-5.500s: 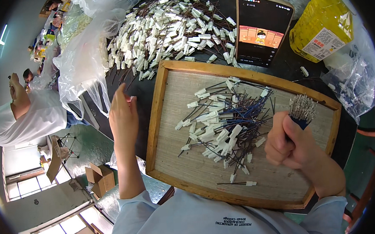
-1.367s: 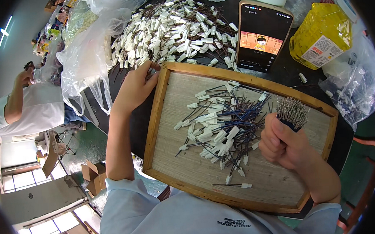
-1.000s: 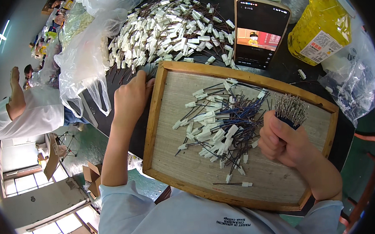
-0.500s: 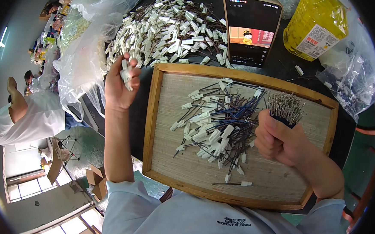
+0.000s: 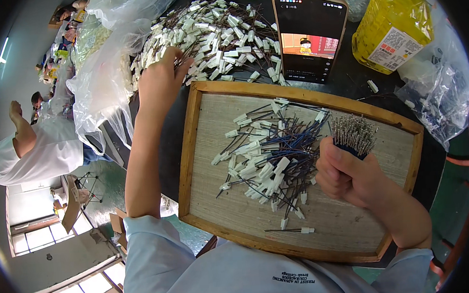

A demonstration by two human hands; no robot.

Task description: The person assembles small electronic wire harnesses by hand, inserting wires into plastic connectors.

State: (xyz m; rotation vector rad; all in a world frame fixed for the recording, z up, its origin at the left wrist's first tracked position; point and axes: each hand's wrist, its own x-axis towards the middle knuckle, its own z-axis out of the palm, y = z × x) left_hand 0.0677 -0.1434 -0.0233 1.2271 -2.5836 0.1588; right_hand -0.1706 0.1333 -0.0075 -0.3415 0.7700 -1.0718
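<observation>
Reaching up toward eleven o'clock, the left hand (image 5: 158, 81) lies on the near edge of a big heap of white connectors (image 5: 211, 32) with short dark leads, its fingers curled into the pile; whether they pinch a piece I cannot tell, since the fingertips are buried among the parts. At three o'clock the right hand (image 5: 346, 174) is closed into a fist around a bundle of dark blue wires (image 5: 352, 134), whose bare metal terminals fan out above the thumb. That fist hovers over the right part of a wooden tray (image 5: 191, 149) with a raised rim and a woven mat floor, which fills the middle of the view. On the tray, just left of the fist, lies a loose tangle of finished wires with white plugs (image 5: 267, 160), and one single piece sits apart near the lower rim at six o'clock. Beyond the tray on the dark worktop (image 5: 349, 83), at one o'clock, a phone (image 5: 308, 34) stands propped with its screen lit, a yellow bag (image 5: 393, 26) beside it at two o'clock. Clear plastic bags (image 5: 99, 85) bunch at ten o'clock, and another person in a white shirt (image 5: 36, 153) sits at nine o'clock.
</observation>
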